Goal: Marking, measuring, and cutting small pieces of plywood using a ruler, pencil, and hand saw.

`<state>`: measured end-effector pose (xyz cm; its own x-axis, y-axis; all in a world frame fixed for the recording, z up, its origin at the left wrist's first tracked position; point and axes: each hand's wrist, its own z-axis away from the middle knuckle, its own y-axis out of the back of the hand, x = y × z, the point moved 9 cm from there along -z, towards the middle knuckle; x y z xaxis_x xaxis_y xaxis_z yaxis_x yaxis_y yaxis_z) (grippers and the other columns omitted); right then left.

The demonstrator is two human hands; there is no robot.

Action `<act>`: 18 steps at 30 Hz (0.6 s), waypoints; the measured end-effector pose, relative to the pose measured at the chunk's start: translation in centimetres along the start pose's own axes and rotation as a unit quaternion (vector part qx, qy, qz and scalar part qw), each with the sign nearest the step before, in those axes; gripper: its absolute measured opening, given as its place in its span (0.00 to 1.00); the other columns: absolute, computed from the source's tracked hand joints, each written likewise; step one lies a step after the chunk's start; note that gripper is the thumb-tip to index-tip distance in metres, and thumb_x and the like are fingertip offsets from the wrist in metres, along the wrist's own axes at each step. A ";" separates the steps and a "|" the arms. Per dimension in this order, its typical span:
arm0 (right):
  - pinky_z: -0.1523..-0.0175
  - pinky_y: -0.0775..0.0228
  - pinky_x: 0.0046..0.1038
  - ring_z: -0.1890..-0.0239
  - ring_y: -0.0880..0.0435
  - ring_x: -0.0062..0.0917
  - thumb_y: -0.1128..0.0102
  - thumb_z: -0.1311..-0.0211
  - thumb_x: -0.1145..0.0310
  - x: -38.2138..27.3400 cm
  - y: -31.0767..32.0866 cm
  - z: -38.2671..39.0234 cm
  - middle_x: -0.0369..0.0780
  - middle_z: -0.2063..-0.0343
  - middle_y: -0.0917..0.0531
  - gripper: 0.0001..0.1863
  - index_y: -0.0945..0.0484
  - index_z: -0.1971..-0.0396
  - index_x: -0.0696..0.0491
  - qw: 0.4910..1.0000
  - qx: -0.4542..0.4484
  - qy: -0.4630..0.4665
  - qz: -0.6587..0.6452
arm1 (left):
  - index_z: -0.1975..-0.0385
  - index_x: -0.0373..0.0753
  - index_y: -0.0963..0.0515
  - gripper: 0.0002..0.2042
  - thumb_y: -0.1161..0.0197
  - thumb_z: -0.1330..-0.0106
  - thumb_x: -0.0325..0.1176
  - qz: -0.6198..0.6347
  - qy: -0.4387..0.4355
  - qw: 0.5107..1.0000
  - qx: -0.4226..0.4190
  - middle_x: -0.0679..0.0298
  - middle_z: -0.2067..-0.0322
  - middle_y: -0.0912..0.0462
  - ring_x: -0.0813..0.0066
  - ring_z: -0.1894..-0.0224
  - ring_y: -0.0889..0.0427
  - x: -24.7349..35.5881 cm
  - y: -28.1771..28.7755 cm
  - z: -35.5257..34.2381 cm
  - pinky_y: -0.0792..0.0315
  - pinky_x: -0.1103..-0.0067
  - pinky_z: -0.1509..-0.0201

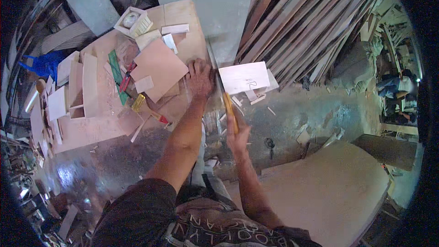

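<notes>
Nearest, at the right, a broad brown sheet (327, 192) lies beside the person's forearm. The right hand (238, 137) comes next, its fingers closed round the yellow handle of a saw (229, 110). The saw sits just right of the desk's (103, 128) edge, its long axis running nearly straight away from the person; the handle end is nearest, and the thin blade (214, 61) points forward, leaning a little left toward its tip.

Left of the blade, the left hand (200, 78) rests palm down near the desk's edge, fingers bent and slightly apart, by the corner of a square brown board (160, 68). That board lies turned cornerwise, with a small pale block (144, 84) on it. Left of it lie a yellow item (138, 103), a red tool (127, 77) and a green strip (116, 75); farther left stands an open wooden box (83, 87).

Right of the blade is a white board (243, 77) bearing a dark mark. Beyond, pale offcuts (175, 29) and a small tray (133, 21) occupy the desk's far part, and long wooden strips (311, 23) lean in a slanting stack.
</notes>
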<state>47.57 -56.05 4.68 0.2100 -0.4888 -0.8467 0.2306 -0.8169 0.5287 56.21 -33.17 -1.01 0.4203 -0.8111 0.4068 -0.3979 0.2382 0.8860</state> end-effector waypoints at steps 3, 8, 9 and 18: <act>0.54 0.27 0.26 0.60 0.18 0.25 0.47 0.33 0.68 -0.6 -0.9 1.4 0.49 0.57 0.17 0.21 0.28 0.44 0.64 0.995 -0.044 -0.075 -0.042 | 0.57 0.47 0.23 0.13 0.42 0.37 0.44 -0.040 -0.015 0.998 0.049 0.59 0.41 0.35 0.52 0.36 0.41 -1.6 0.8 0.2 0.40 0.57 0.40; 0.52 0.27 0.26 0.58 0.18 0.27 0.46 0.34 0.67 -2.3 1.8 6.0 0.48 0.56 0.17 0.21 0.28 0.44 0.64 0.995 0.000 -0.044 -0.094 | 0.57 0.48 0.23 0.13 0.43 0.37 0.44 -0.038 0.001 0.999 0.037 0.60 0.41 0.35 0.52 0.35 0.42 -2.7 1.7 0.2 0.40 0.57 0.41; 0.51 0.27 0.27 0.55 0.18 0.28 0.46 0.33 0.68 -1.7 -0.1 3.4 0.49 0.55 0.17 0.21 0.28 0.44 0.64 0.994 -0.029 -0.085 -0.069 | 0.57 0.48 0.23 0.13 0.42 0.37 0.44 -0.046 -0.002 0.998 0.047 0.60 0.41 0.35 0.52 0.35 0.42 -2.7 1.8 0.2 0.40 0.57 0.41; 0.55 0.24 0.30 0.57 0.16 0.32 0.45 0.34 0.66 -1.9 1.6 7.1 0.50 0.51 0.19 0.22 0.28 0.42 0.58 0.996 -0.022 -0.051 -0.068 | 0.54 0.49 0.25 0.15 0.41 0.39 0.43 -0.044 0.009 0.998 0.033 0.59 0.42 0.35 0.51 0.35 0.41 -3.3 1.4 0.2 0.39 0.57 0.42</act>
<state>40.77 -58.60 6.66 0.0767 -0.4053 -0.9110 0.2915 -0.8646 0.4092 54.10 -30.30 -1.13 0.4703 -0.8176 0.3322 -0.4113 0.1299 0.9022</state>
